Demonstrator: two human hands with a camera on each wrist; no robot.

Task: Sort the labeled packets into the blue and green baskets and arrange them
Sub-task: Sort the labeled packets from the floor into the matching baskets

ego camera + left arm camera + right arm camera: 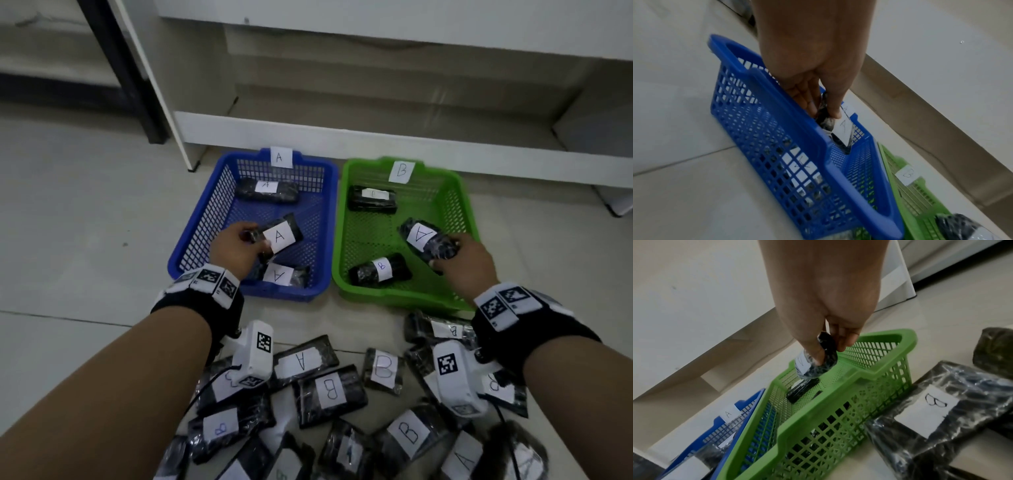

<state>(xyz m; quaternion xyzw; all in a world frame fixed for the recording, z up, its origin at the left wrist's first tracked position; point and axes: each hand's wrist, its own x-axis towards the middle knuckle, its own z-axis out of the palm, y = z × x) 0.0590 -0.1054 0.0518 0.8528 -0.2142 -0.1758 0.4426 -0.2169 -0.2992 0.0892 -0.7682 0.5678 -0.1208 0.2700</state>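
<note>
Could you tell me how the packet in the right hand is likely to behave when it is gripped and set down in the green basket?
The packet looks wrapped in shiny, crinkled film, so it may be somewhat slippery. The right hand holds it by one end without visible drooping, so it is probably fairly firm and light. Its rounded shape suggests it might roll a little on the green basket floor.

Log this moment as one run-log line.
left hand: holds A packet in blue basket | right hand: holds A packet over green basket
</note>
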